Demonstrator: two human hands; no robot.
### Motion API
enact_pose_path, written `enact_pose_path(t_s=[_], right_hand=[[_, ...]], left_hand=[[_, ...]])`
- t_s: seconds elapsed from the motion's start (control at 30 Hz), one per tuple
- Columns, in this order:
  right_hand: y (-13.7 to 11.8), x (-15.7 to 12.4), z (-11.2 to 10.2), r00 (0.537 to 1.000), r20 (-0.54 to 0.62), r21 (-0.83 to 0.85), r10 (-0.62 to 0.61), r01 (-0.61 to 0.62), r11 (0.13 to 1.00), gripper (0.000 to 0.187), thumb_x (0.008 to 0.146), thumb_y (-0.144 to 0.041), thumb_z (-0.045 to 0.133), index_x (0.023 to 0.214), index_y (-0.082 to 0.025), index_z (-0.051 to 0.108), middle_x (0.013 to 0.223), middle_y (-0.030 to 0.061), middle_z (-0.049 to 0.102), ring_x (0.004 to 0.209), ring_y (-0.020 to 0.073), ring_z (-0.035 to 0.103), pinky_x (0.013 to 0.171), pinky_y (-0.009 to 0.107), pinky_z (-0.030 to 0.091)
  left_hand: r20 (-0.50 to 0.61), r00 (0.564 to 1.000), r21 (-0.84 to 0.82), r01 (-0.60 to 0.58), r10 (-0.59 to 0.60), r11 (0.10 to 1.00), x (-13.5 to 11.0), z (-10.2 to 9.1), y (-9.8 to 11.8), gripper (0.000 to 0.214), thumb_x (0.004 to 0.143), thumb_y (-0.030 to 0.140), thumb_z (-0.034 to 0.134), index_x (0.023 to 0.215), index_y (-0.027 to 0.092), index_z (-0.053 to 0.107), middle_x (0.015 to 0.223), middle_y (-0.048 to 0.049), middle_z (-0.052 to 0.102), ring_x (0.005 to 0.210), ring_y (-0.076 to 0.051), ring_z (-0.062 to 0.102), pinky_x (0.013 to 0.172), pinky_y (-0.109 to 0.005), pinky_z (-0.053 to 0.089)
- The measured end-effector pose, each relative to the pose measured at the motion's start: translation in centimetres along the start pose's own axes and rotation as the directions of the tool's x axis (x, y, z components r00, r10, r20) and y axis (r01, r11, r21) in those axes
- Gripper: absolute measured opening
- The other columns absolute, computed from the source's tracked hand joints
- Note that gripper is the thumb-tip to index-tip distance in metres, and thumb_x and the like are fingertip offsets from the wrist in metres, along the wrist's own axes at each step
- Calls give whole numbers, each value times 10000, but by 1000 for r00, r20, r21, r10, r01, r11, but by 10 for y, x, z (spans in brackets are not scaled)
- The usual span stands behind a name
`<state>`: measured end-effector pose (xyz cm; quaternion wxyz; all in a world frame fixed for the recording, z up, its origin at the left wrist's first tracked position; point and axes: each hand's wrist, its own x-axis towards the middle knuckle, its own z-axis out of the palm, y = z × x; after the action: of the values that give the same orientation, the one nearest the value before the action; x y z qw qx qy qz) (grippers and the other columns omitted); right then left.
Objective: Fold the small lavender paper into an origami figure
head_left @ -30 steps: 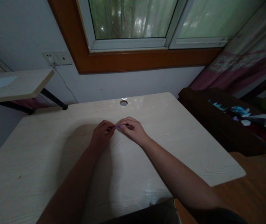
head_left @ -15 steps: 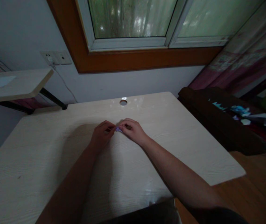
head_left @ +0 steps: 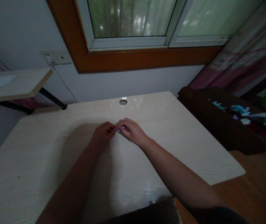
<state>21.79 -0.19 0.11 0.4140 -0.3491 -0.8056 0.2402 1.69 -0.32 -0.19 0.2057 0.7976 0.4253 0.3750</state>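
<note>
A small purple piece [head_left: 118, 129], perhaps folded paper, shows between my fingertips above the middle of the pale wooden table [head_left: 184, 130]. My left hand [head_left: 102, 133] pinches at its left side, thumb and forefinger together. From the right, my right hand [head_left: 132, 130] grips the piece, its fingers curled over most of it. The fingertips of both hands meet, and the piece's full shape is hidden by them.
A round cable hole [head_left: 123, 102] lies near the table's back edge. To the left a raised shelf [head_left: 35, 81] stands on black legs. A wall socket [head_left: 55, 57] holds a plug with a white cord. Dark furniture [head_left: 205, 118] with blue bits on it stands to the right.
My fingertips have drawn closer together, and the purple piece has shifted slightly, with some of it now showing among my right fingers. Both arms stay almost in place.
</note>
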Motion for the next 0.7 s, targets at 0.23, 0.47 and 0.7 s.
enact_pose_path(t_s=[0.23, 0.47, 0.7], right_hand=[[-2, 0, 0, 1000, 18, -53, -13, 14, 998, 103, 960, -241, 520, 952, -194, 611, 896, 62, 607, 867, 180, 570, 784, 301, 464], [1, 1, 1, 1000, -1, -61, 0, 0, 998, 104, 960, -219, 503, 920, -192, 595, 886, 61, 603, 876, 184, 562, 794, 306, 453], [4, 0, 0, 995, -40, 17, 94, -93, 996, 81, 935, -191, 523, 912, -191, 601, 902, 52, 610, 856, 168, 579, 769, 285, 454]], left_hand=[[0, 1000, 68, 9, -9, 998, 1, 0, 0, 149, 901, 285, 590, 830, 179, 668, 786, -33, 675, 702, -135, 634, 699, -240, 517], [-45, 999, 110, 10, -6, 994, 0, 2, -2, 85, 865, 237, 619, 829, 179, 671, 781, -31, 675, 691, -134, 626, 697, -240, 512], [-56, 998, 99, 33, -28, 995, 1, 1, -1, 83, 861, 237, 619, 820, 180, 662, 769, -24, 668, 683, -132, 628, 691, -240, 508]])
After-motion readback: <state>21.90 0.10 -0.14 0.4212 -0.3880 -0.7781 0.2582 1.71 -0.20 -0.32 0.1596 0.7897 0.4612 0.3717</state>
